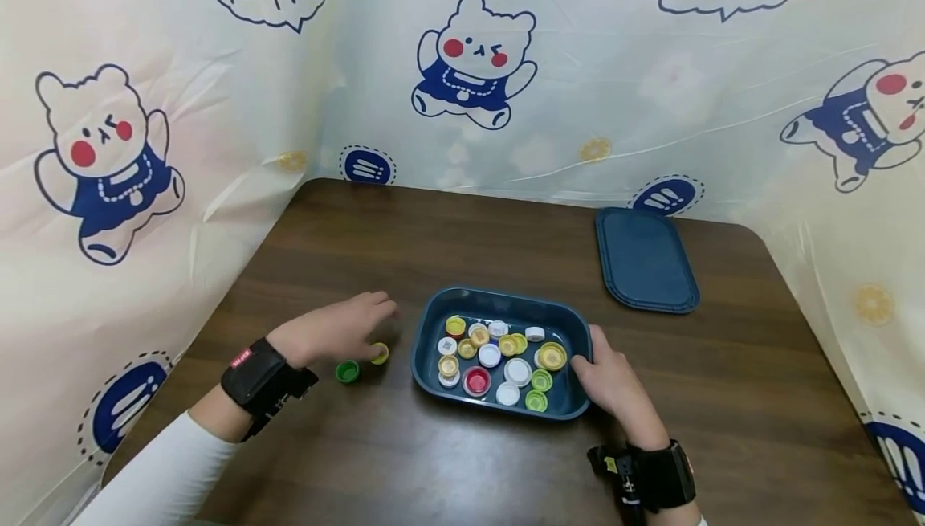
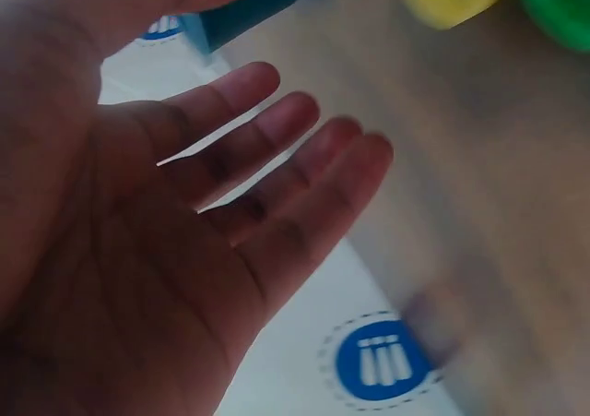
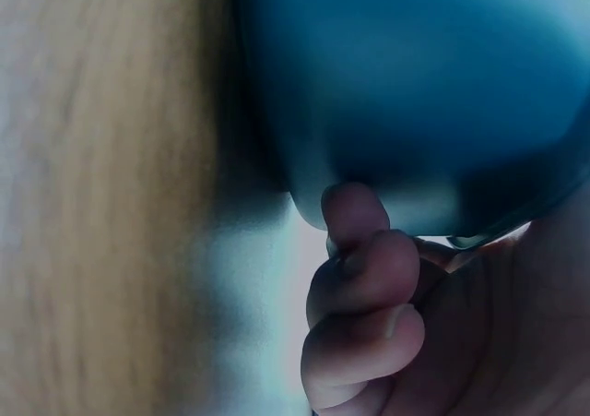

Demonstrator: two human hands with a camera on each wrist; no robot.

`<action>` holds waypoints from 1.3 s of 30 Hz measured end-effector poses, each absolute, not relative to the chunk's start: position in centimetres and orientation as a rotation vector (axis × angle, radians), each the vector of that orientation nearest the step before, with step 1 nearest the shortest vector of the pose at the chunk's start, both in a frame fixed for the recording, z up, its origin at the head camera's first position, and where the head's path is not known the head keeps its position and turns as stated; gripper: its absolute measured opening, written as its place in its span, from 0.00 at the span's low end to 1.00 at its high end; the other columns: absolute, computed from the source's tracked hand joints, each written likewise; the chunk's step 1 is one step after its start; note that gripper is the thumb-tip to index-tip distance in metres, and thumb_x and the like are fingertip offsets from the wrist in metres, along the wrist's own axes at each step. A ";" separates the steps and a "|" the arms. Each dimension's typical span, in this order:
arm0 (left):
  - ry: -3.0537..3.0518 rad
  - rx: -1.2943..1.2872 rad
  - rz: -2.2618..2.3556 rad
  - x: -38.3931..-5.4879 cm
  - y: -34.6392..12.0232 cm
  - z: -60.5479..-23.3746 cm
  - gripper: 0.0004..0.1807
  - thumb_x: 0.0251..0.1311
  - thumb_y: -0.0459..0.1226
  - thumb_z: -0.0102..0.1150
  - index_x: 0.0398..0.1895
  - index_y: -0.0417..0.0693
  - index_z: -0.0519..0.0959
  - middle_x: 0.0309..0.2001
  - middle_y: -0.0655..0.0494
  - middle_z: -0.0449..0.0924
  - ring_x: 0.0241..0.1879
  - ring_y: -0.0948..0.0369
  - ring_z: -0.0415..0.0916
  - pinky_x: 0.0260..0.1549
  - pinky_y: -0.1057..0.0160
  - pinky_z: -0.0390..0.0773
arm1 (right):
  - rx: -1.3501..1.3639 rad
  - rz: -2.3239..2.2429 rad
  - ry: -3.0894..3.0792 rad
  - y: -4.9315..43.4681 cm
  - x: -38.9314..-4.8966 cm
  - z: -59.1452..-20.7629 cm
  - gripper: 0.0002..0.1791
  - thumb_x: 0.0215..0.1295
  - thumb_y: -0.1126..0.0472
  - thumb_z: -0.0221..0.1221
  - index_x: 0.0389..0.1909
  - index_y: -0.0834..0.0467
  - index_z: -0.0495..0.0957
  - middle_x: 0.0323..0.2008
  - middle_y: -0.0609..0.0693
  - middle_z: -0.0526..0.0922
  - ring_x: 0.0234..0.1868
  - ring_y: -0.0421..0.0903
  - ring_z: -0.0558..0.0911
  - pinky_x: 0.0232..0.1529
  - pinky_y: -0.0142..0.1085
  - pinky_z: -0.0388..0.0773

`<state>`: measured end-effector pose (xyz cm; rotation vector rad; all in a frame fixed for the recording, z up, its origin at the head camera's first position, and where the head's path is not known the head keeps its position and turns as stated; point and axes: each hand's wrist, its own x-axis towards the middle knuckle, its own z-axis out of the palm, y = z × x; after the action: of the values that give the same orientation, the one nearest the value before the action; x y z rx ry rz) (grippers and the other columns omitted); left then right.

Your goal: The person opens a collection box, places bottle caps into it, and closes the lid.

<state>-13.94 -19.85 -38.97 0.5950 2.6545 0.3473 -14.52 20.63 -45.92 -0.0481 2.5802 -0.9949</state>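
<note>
A dark blue tray (image 1: 426, 341) stands on the table with several bottle caps in it: white, yellow, light green and one red cap (image 1: 476, 381). My right hand (image 1: 616, 385) grips the tray's right end, thumb at the rim and fingers curled below it in the right wrist view. To the left of the tray, my left hand (image 1: 340, 329) is over the table, palm empty and fingers loosely extended in the left wrist view. Beside its thumb lies a yellow cap (image 1: 380, 354); whether they touch I cannot tell. A green cap (image 1: 348, 372) lies just left of it.
A flat dark blue lid or tray (image 1: 646, 261) lies at the back right of the brown wooden table (image 1: 448, 229). A printed sheet (image 1: 607, 52) with cartoon bears hangs around the table's back and sides.
</note>
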 end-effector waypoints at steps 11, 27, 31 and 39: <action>2.664 0.583 0.316 -12.7 -20.3 -41.8 0.26 0.55 0.41 0.74 0.56 0.46 0.77 0.48 0.55 0.74 0.48 0.58 0.73 0.51 0.51 0.81 | -0.039 -0.997 2.580 20.7 -14.4 -45.7 0.29 0.72 0.58 0.48 0.73 0.57 0.56 0.59 0.70 0.77 0.43 0.54 0.82 0.36 0.43 0.78; 2.670 0.610 0.324 -13.2 -20.3 -42.9 0.26 0.54 0.37 0.75 0.57 0.46 0.78 0.49 0.54 0.74 0.50 0.57 0.73 0.52 0.50 0.81 | -0.027 -0.996 2.578 20.7 -14.5 -45.6 0.30 0.73 0.57 0.48 0.73 0.56 0.56 0.61 0.70 0.75 0.45 0.54 0.82 0.37 0.43 0.79; 2.671 0.647 0.347 -13.3 -20.3 -42.9 0.20 0.53 0.33 0.74 0.49 0.49 0.81 0.44 0.56 0.75 0.47 0.58 0.74 0.50 0.51 0.82 | -0.044 -1.005 2.594 20.7 -14.4 -45.7 0.29 0.72 0.58 0.48 0.73 0.57 0.57 0.60 0.70 0.76 0.44 0.54 0.83 0.37 0.43 0.79; 2.717 0.658 0.364 -13.8 -20.4 -41.4 0.17 0.53 0.31 0.73 0.47 0.48 0.82 0.43 0.55 0.76 0.45 0.58 0.74 0.47 0.53 0.83 | -0.039 -1.012 2.597 20.4 -14.3 -45.8 0.29 0.72 0.58 0.48 0.72 0.58 0.58 0.60 0.71 0.76 0.43 0.54 0.83 0.36 0.43 0.79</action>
<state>-13.83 -20.36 -41.39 0.6583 2.7171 0.3636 -14.34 20.40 -45.81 -0.0388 2.5968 -1.0122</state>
